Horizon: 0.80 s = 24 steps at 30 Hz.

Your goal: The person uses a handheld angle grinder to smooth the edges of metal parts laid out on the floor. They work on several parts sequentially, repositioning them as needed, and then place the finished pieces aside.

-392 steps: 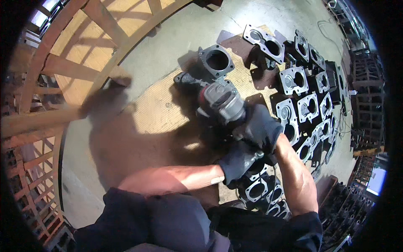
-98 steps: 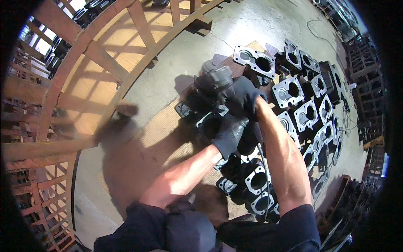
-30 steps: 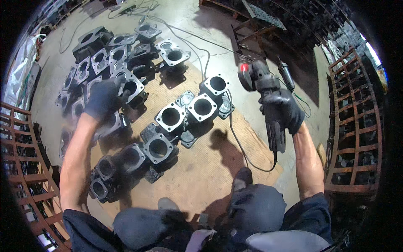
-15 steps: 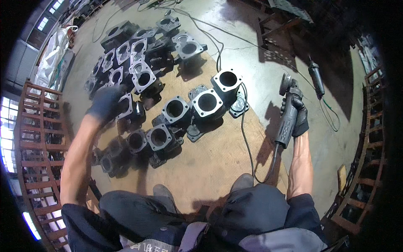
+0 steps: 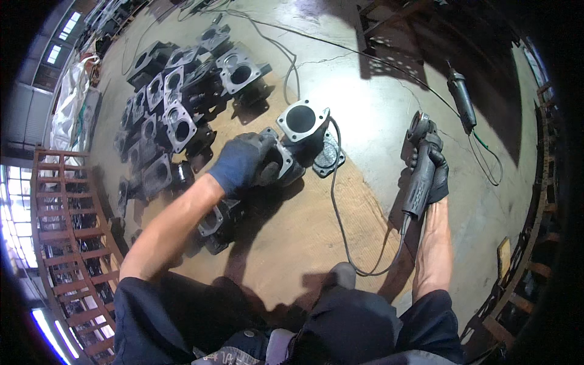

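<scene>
While I crouch over the concrete floor [image 5: 389, 79], the items run left to right as follows.

Far left: wooden lattice crate [image 5: 58, 225], standing apart from the work. Next: a cluster of grey cast housings [image 5: 176, 103], flanged and bored, packed close together on the floor.

Centre: my left hand [image 5: 243, 163], dark-gloved, fingers curled over the top of one cast housing [image 5: 281, 163], which lies tilted on the brown board [image 5: 304, 225], touching an upright neighbouring housing [image 5: 302, 121]. A grey power cord [image 5: 336, 201] loops just beside both.

Right: my right hand [image 5: 433, 173], gloved, fingers wrapped tight round the body of an angle grinder [image 5: 421, 164], disc end up, held clear of the floor. Whether the disc is turning I cannot tell. Beyond it: a second grinder [image 5: 462, 97] lying on the concrete.

Hazards, as I judge them: the cord could snag under the housing as I shift it; the casting could roll from a one-handed grip; the disc could nick the cord.
</scene>
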Tool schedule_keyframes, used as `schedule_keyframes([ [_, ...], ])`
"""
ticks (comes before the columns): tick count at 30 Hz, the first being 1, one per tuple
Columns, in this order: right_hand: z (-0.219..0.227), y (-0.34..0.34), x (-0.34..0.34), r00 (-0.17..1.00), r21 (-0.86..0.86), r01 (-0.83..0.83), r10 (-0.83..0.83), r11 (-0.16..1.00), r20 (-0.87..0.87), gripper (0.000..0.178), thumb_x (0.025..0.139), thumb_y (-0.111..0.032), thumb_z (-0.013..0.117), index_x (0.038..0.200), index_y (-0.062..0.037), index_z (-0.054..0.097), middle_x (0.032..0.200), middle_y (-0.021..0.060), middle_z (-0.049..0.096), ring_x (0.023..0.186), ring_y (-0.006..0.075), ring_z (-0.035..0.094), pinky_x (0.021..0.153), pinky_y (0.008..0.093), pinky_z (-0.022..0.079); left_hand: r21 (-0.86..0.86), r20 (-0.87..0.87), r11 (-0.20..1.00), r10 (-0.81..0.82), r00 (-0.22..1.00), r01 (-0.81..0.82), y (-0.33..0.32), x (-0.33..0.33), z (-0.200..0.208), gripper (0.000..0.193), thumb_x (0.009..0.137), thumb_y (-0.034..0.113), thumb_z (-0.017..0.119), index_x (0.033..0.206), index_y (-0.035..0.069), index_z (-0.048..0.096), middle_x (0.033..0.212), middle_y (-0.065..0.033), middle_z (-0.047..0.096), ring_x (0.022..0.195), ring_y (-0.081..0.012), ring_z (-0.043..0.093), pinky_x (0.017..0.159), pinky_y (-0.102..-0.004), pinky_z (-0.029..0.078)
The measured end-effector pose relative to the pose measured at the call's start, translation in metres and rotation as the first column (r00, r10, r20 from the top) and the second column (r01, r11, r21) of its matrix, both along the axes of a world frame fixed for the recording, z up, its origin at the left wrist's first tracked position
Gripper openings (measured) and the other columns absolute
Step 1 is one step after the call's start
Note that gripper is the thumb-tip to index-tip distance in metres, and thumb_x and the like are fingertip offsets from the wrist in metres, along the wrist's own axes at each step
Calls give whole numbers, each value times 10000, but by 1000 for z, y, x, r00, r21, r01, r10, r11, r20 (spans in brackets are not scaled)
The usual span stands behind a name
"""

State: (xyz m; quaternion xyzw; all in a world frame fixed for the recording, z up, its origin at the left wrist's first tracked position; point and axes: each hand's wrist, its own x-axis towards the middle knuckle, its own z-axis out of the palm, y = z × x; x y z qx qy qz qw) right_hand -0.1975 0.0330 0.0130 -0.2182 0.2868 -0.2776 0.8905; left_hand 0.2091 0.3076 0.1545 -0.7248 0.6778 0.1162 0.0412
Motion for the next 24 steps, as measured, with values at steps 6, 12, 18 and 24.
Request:
schedule_keyframes([
  [6,-7,-8,-11,994,45,89,-86,995,-59,531,788,-344,699,1210,-45,576,927,121,635,741,233,642,681,372,569,-272,-108,959,56,993,-83,-38,-35,-26,653,827,352,742,1355,27,537,1331,-262,571,1265,-442,523,1075,-510,438],
  [12,-17,-15,-30,995,69,104,-103,992,-16,609,806,-356,687,1233,59,557,929,129,656,739,222,673,658,351,615,-221,-157,973,35,987,-69,-70,-42,-47,544,842,343,720,1244,1,589,1151,-266,637,1134,-421,589,978,-498,477],
  [18,9,-16,-50,992,119,116,-109,986,-61,562,792,-407,688,1183,-21,571,905,80,642,691,213,648,600,355,568,-153,-102,986,43,994,-59,-94,-38,-67,336,884,323,673,988,5,653,797,-221,681,792,-408,674,880,-490,503],
  [24,16,-23,-101,846,-53,-8,-22,999,-532,443,952,-450,568,1098,-40,647,887,99,666,759,224,653,708,344,545,-93,-192,994,43,980,-62,-85,-29,-44,296,906,317,649,970,28,638,808,-220,683,763,-420,680,712,-526,548],
])
